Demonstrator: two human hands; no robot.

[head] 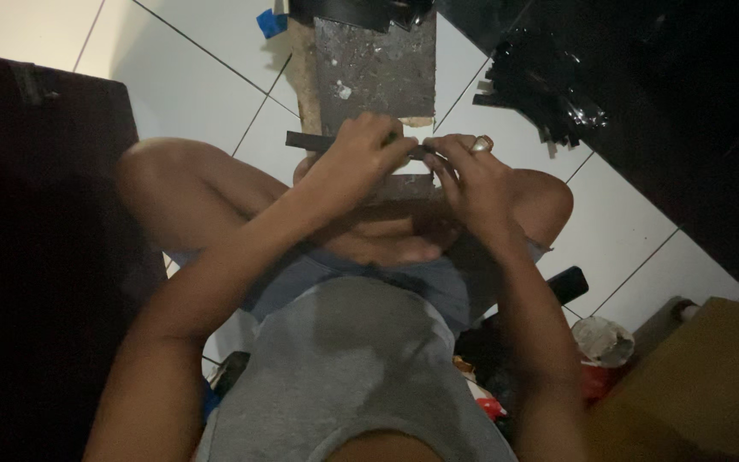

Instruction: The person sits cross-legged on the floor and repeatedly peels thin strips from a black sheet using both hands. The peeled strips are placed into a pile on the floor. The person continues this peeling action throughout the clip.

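1. White glossy floor tiles (190, 68) with dark grout lines fill the background, and the person sits on them cross-legged, seen from above.
2. A grey, speckled rectangular board (375, 73) lies on the floor ahead of the knees, resting on a brown wooden plank (304, 81) that shows along its left edge.
3. The left hand (361, 154) is curled shut around a thin, dark, flat strip (305, 141); the strip's free end sticks out to the left of the fist, held level over the near end of the grey board.
4. The right hand (472, 175), wearing a silver ring (481, 145) on one finger, has its fingers bent inward and pinches the other end of the same strip; the two hands touch at the middle.
5. What exactly lies between the fingertips is too dark to tell.
6. A heap of shiny black strips (540, 90) lies on the tiles to the upper right, well apart from the hands.
7. A small blue scrap (270, 21) sits near the top edge, just beside the wooden plank.
8. A large dark panel (36, 214) covers the left side, near the left knee.
9. A tan cardboard box (703, 385) stands at the lower right, with a crumpled white cup (602, 340) beside it.
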